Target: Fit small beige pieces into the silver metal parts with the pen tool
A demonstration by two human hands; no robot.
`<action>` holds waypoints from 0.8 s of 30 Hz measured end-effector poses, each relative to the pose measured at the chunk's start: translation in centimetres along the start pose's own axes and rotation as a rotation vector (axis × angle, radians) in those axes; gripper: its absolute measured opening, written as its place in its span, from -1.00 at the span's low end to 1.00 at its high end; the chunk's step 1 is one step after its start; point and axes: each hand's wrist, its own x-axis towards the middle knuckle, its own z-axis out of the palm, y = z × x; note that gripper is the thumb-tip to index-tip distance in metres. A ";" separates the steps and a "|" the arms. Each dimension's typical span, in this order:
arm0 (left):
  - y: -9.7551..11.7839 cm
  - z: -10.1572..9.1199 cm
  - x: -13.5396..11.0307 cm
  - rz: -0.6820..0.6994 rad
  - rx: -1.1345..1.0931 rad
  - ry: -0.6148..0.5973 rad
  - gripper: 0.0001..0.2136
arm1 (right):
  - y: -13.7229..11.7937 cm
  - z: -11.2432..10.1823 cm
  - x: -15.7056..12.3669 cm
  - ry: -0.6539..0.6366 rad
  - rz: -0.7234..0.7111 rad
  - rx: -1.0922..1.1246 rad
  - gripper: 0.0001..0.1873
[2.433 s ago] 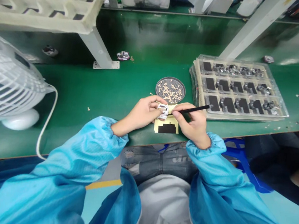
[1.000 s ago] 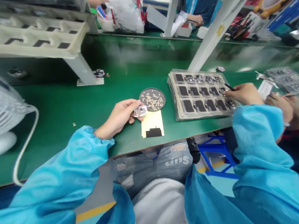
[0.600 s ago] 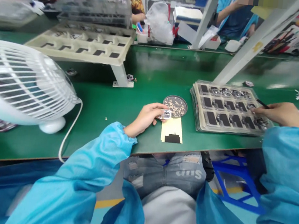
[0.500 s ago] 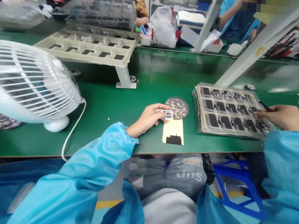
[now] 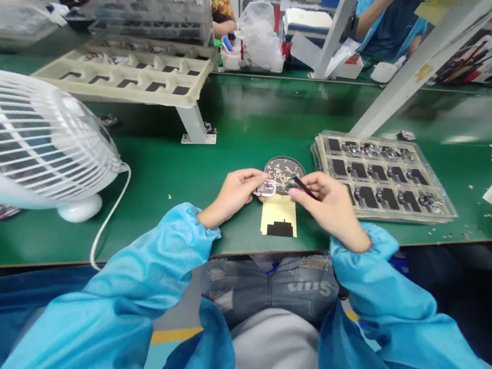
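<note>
Between the fingers of my left hand [image 5: 236, 195] is a small silver-white rectangular casing [image 5: 266, 187] with rounded corners. Close to its right side, my right hand [image 5: 330, 206] grips a slim black pen-like tool [image 5: 303, 186]. A small dark item seems to be at those right fingertips, too small to make out. Just behind both hands lies a round dark dish [image 5: 286, 164] scattered with tiny beige pieces. Below the dish a yellow paper slip [image 5: 279, 209] carries a black strip [image 5: 280, 229], near the bench edge.
On the right, stacked clear trays [image 5: 384, 214] hold dark and shiny parts in compartments. A white fan [image 5: 41, 143] with its cord stands at left. Above the bench, a cream tray [image 5: 118, 92] rests on a raised shelf. A slanted metal post [image 5: 389, 94] rises behind the right trays.
My right hand has moved left from the compartment trays to beside the casing, bringing the black tool along. My left hand still holds the casing. The view has shifted slightly.
</note>
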 end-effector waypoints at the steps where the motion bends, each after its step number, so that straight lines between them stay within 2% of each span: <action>1: 0.0 -0.1 0.0 0.019 -0.011 -0.005 -0.69 | 0.5 1.0 0.2 -0.006 0.004 0.039 -0.62; 4: 0.0 -0.3 0.1 0.055 -0.061 -0.025 -0.71 | 1.6 2.2 0.6 -0.049 0.018 0.128 -0.63; 8: 0.0 -0.5 -0.1 0.104 -0.082 -0.024 -0.69 | 2.0 2.0 0.8 -0.127 0.117 0.193 -0.64; 12: 0.1 -0.3 -0.4 0.153 -0.053 -0.066 -0.64 | 2.4 2.1 0.8 -0.076 0.194 0.174 -0.64; 16: 0.1 -0.1 -0.7 0.174 -0.060 -0.107 -0.56 | 2.8 2.5 0.9 -0.053 0.199 0.173 -0.61; 24: -0.7 0.1 -0.8 0.285 -0.027 -0.133 -0.57 | 3.0 2.5 1.0 -0.021 0.263 0.280 -0.54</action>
